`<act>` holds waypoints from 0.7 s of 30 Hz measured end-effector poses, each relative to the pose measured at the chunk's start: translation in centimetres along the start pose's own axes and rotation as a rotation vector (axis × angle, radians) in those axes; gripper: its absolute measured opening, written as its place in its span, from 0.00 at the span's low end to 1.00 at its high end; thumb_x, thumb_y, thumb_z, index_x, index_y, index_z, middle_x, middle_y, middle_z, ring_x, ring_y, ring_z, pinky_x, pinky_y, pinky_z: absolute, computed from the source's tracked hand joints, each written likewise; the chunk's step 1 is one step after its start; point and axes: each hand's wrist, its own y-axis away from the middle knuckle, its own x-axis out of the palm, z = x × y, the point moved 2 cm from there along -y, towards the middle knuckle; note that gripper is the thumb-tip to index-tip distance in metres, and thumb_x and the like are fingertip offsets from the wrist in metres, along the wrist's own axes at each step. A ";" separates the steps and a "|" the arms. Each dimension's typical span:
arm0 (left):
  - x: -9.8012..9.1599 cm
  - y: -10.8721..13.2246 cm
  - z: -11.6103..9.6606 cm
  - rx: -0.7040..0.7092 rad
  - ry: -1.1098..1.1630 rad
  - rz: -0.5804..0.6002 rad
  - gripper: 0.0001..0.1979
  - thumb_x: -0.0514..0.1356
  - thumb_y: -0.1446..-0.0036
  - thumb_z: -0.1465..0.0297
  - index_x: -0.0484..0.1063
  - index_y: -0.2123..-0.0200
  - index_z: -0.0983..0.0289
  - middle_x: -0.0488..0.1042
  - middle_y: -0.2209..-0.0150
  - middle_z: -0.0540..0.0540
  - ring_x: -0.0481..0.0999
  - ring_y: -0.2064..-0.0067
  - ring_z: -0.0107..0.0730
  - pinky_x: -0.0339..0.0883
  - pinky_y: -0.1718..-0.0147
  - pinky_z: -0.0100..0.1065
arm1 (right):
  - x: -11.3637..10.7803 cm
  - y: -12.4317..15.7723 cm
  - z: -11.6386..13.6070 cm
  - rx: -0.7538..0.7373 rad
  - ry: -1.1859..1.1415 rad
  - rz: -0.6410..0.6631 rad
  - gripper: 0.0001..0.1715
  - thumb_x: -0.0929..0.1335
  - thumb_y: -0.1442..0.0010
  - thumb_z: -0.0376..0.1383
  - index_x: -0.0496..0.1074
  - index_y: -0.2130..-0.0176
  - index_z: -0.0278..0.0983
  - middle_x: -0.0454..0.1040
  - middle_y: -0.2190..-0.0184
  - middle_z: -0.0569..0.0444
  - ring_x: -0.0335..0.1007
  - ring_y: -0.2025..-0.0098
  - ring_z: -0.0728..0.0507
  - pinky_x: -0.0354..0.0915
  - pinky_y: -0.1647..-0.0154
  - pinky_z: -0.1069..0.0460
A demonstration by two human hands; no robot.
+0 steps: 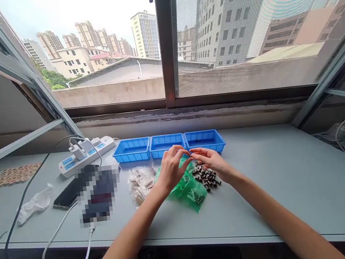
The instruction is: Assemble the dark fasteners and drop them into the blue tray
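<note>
My left hand [173,167] and my right hand [212,161] meet over the middle of the table, fingertips pinched close together. Whatever is between them is too small to make out. Beneath my left hand lies a green plastic bag [184,189] with metal screw-like pieces showing through. Under and beside my right hand is a loose pile of dark metal pieces with round heads [209,179]. Left of the green bag sits a clear bag of small pale pieces [141,181]. Just beyond the hands, three blue bins stand side by side: left [132,157], middle [162,153] and right [213,148].
A white power strip [84,158] with plugs stands at the back left. Nearer are a black phone [70,193], a second, blurred device [100,194], cables and a crumpled white wrapper [36,203]. Metal frame posts rise at both sides, and a window [164,43] is behind.
</note>
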 end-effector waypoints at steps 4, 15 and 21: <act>-0.2 -0.1 0.0 -0.054 -0.018 0.010 0.05 0.55 0.38 0.67 0.67 0.60 0.62 0.71 0.60 0.54 0.72 0.58 0.34 0.63 0.60 0.35 | -0.9 -0.7 -0.5 -0.092 0.071 -0.128 0.24 0.71 0.57 0.51 0.79 0.65 0.38 0.76 0.67 0.51 0.60 0.77 0.51 0.56 0.85 0.57; -1.3 -0.7 -0.4 -0.080 -0.007 -0.026 0.05 0.52 0.38 0.69 0.67 0.61 0.61 0.71 0.60 0.55 0.72 0.58 0.35 0.62 0.60 0.36 | -4.4 -2.0 -0.3 -0.281 0.316 -0.396 0.20 0.72 0.57 0.51 0.77 0.73 0.38 0.76 0.76 0.52 0.68 0.76 0.44 0.64 0.80 0.51; -1.4 -0.7 -0.5 -0.080 0.009 -0.033 0.05 0.52 0.38 0.70 0.67 0.61 0.62 0.70 0.60 0.55 0.72 0.58 0.35 0.62 0.60 0.35 | -4.3 -1.9 -0.2 -0.272 0.348 -0.346 0.24 0.70 0.54 0.52 0.78 0.65 0.37 0.79 0.69 0.48 0.74 0.75 0.42 0.65 0.82 0.52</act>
